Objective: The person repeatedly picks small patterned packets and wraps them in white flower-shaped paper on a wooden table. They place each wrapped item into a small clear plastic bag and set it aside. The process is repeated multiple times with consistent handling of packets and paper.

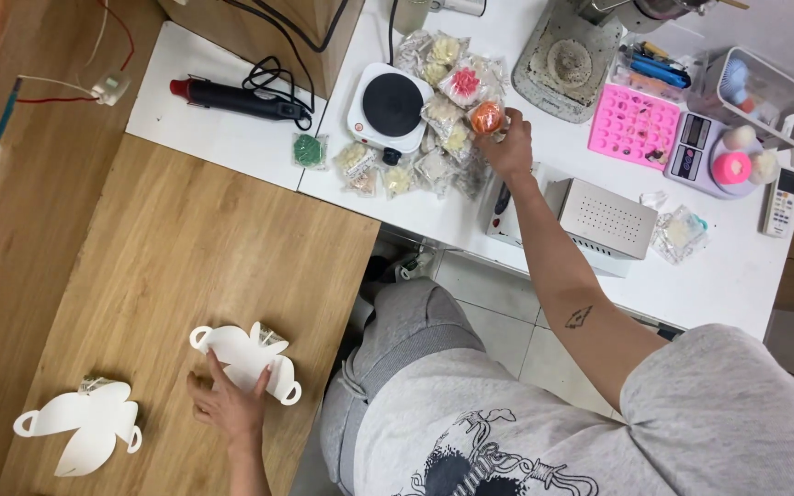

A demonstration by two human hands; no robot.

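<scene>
My right hand (510, 144) reaches out over the white counter and grips an orange flower-shaped piece in a clear wrapper (486, 117), at the right edge of a pile of wrapped pieces (434, 124). My left hand (228, 404) rests flat on the wooden table, fingers spread on a white butterfly-shaped paper cutout (248, 360) that has a small wrapped piece at its top. A second white cutout (85, 426) with a wrapped piece lies to the left, untouched.
On the white counter (232, 138) stand a small round hot plate (390, 106), a black heat gun (232, 96), a green wrapped piece (309, 150), a white perforated box (604, 219), a pink mould tray (633, 124), a scale with a pink ball (723, 161) and a remote (781, 200). My knee (406, 317) sits below the table edge.
</scene>
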